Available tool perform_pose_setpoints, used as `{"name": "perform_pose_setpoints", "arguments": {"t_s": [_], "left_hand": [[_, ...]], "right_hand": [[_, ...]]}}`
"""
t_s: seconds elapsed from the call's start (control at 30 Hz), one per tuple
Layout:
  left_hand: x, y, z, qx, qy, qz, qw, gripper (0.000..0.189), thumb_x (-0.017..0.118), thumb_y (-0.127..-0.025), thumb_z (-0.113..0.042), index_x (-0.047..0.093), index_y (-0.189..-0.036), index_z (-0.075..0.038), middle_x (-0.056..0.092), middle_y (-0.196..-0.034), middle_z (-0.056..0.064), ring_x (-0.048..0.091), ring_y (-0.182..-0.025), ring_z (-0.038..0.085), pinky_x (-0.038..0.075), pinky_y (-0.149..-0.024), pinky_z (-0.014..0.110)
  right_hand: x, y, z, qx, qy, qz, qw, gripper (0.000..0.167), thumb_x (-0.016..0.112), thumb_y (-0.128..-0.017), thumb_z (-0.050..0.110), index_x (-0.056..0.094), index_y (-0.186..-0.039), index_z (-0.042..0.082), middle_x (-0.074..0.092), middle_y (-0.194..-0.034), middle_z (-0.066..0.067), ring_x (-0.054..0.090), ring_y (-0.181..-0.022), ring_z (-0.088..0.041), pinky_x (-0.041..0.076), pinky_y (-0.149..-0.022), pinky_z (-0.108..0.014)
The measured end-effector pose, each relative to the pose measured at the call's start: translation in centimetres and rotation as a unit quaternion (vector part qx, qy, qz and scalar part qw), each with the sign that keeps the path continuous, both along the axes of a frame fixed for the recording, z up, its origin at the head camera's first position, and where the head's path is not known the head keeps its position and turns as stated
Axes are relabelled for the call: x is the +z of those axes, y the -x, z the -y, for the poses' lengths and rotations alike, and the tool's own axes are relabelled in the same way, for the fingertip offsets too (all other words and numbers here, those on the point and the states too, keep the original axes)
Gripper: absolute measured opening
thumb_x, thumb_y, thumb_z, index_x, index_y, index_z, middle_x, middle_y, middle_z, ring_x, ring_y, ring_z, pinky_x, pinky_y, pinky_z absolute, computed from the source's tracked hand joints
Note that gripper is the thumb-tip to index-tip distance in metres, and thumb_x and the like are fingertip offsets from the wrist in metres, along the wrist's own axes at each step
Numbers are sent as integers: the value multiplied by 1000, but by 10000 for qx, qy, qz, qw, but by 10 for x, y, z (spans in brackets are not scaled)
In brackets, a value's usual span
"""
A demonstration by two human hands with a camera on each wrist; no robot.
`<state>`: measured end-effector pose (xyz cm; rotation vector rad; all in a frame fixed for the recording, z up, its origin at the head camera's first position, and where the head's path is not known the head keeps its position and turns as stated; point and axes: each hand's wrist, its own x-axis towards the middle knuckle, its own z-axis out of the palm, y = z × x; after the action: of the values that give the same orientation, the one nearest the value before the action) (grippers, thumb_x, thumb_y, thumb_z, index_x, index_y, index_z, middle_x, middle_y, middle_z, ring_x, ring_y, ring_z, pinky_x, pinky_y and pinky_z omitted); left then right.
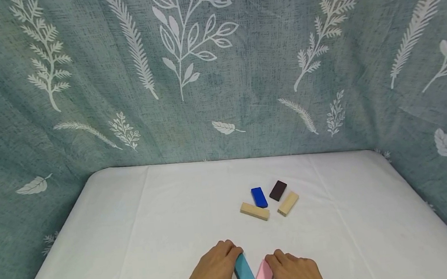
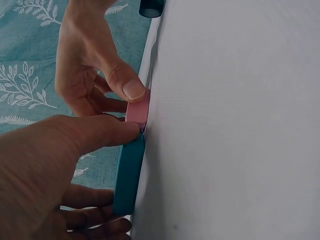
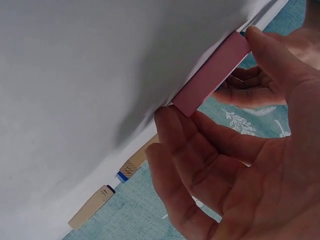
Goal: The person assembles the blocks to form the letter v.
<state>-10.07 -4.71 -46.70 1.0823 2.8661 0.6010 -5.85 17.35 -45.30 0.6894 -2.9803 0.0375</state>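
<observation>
A teal block (image 1: 243, 269) lies on the white table, gripped by my left hand (image 1: 216, 274) with the thumb at its near end and the fingers at its far end. Beside it my right hand (image 1: 295, 274) holds a pink block (image 1: 263, 275) in the same way, thumb and fingertips at opposite ends. The near ends of the two blocks meet or nearly meet, and they spread apart toward the far side. In the left wrist view the left thumb (image 2: 125, 131) is close against the pink block. The right wrist view shows the pink block (image 3: 215, 75) between thumb and fingertips.
Farther back on the white table (image 1: 165, 209) lie a blue block (image 1: 259, 197), a dark brown block (image 1: 278, 190) and two light wooden blocks, one left (image 1: 254, 211) and one right (image 1: 288, 203). A green leaf-patterned cloth (image 1: 219, 103) hangs behind the table.
</observation>
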Motion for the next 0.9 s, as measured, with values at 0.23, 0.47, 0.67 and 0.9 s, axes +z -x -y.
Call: {"name": "perform_pose_setpoints", "arguments": {"t_s": [0.23,0.47,0.67,0.9], "left_hand": [[-2,0,1,-96,83,-253,9996,65,80,-79,-50,66,-123,-4,58,-110,-2,48,-93,6,48,-82,21],[-2,-1,1,-125,63,-250,9996,63,80,-79,-48,66,-122,-4,58,-110,-1,48,-93,5,47,-81,20],[-3,-2,-1,-76,48,-24,10000,63,80,-80,-46,66,-124,-4,58,-112,-1,49,-95,5,48,-81,21],[-4,-2,-2,-60,193,-260,9995,68,77,-82,-58,66,-124,-5,58,-115,0,51,-99,8,50,-86,25]], "right_hand": [[0,0,1,-62,-118,51,9999,71,69,-76,75,67,-103,9,52,-81,2,51,-62,-9,39,-45,-24],[0,-1,2,-57,-118,45,9999,70,70,-75,73,67,-102,8,53,-81,1,51,-62,-10,39,-45,-24],[-4,-2,2,29,-8,-184,9998,75,62,-77,81,67,-96,9,51,-76,3,46,-56,-8,35,-43,-23],[-6,-1,2,29,-6,-529,9986,73,59,-76,84,63,-88,12,43,-71,6,41,-53,-7,30,-41,-22]]}}
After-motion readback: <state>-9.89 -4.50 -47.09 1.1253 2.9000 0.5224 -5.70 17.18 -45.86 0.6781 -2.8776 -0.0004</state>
